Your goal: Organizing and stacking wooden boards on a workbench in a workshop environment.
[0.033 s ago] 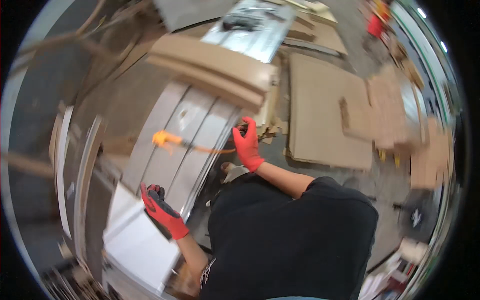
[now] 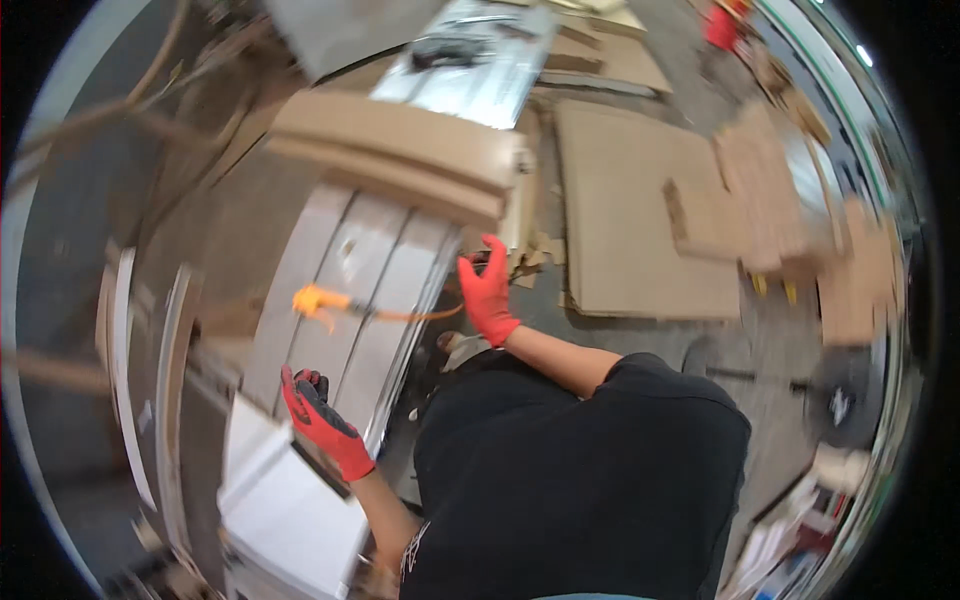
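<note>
Both my hands wear red gloves. My left hand (image 2: 318,415) is low on the left, its dark fingertips curled over the near edge of a stack of long light grey panels (image 2: 340,290), beside a white box (image 2: 290,510). My right hand (image 2: 487,290) is raised at the panels' right edge with the thumb up and the fingers closed. A thin orange cord (image 2: 400,315) runs from that hand across the panels to an orange piece (image 2: 312,298) lying on them. Motion blur hides finer detail.
A thick tan board (image 2: 400,150) lies across the far end of the panels. Flat cardboard sheets (image 2: 640,220) and cardboard scraps (image 2: 760,200) cover the floor to the right. A metal sheet (image 2: 480,70) lies further back. My dark shirt fills the lower middle.
</note>
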The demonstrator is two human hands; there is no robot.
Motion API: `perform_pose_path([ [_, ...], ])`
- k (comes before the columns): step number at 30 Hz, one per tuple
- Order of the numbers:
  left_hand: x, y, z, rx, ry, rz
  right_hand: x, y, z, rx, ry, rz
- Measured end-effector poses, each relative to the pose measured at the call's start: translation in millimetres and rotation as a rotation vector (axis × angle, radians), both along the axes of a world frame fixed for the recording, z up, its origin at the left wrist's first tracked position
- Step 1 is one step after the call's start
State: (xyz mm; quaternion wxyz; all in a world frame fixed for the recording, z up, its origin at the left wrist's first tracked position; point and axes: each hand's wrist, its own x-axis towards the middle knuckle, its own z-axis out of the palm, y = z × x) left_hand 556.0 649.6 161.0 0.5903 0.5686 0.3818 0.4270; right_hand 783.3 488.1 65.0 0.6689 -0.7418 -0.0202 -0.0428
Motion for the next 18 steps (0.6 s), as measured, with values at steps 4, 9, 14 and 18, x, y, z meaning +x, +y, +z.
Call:
perform_pose_path([
  [4, 121.8, 33.5, -40.8, -0.144, 0.007, -0.364, 33.5, -12.6, -14.6, -0.018, 0.057, -0.154],
  [9, 259.6, 28.3, -84.5, -0.442, 0.009, -0.595, 42.5, -13.8, -17.0, -0.060, 0.091, -0.025],
  [14, 322.5, -1.4, -86.3, -0.382, 0.136, -0.483, 38.3, 0.2, -18.6, -0.077, 0.112, -0.034],
  [18, 333.9, -4.1, -98.2, -0.330, 0.113, -0.592, 38.0, -4.5, -4.2, -0.013, 0.034, -0.027],
])
